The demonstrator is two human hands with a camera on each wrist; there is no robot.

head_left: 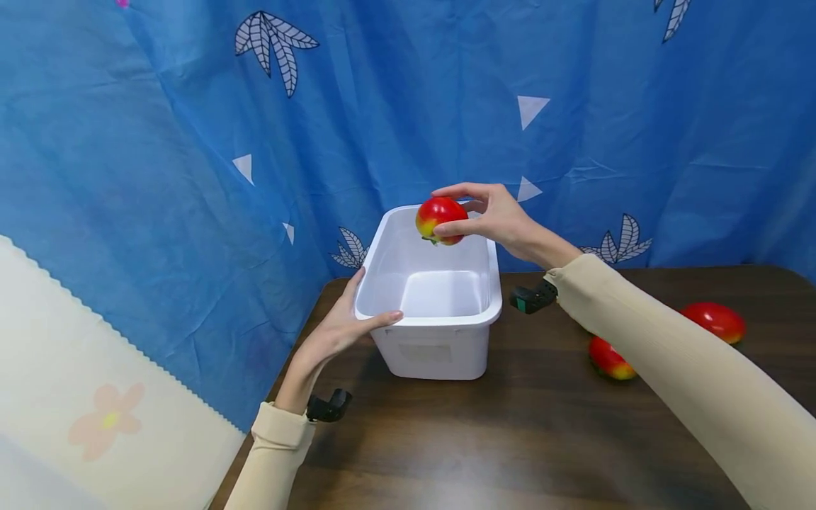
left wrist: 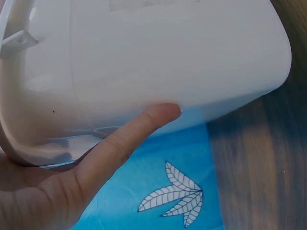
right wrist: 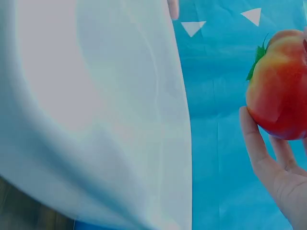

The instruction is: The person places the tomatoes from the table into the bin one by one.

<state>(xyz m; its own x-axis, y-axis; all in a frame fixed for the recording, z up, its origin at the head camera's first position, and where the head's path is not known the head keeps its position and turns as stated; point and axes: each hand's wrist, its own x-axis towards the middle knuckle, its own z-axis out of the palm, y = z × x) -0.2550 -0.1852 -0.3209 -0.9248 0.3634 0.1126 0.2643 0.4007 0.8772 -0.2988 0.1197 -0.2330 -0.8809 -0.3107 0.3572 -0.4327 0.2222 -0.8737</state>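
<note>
A red and yellow tomato (head_left: 440, 218) with green leaves at its stem is held above the white plastic bin (head_left: 428, 375). My right hand (head_left: 500, 216) grips it between thumb and fingers. The right wrist view shows the tomato (right wrist: 280, 91) partly cut off at the frame's edge, beside the bin's blurred wall (right wrist: 120, 96). My left hand (head_left: 341, 322) spreads around the bin's near left corner, its thumb along the front rim. A straight digit touches the bin's outer wall (left wrist: 192, 48) in the left wrist view. Inside, the visible bin floor is bare.
On the brown table (head_left: 433, 446), to the right, lie another red and yellow tomato (head_left: 610, 359), partly behind the right sleeve, and a red fruit (head_left: 715, 321) farther right. A blue patterned curtain (head_left: 446, 92) hangs behind the bin. Pale cloth (head_left: 76, 397) is at the left.
</note>
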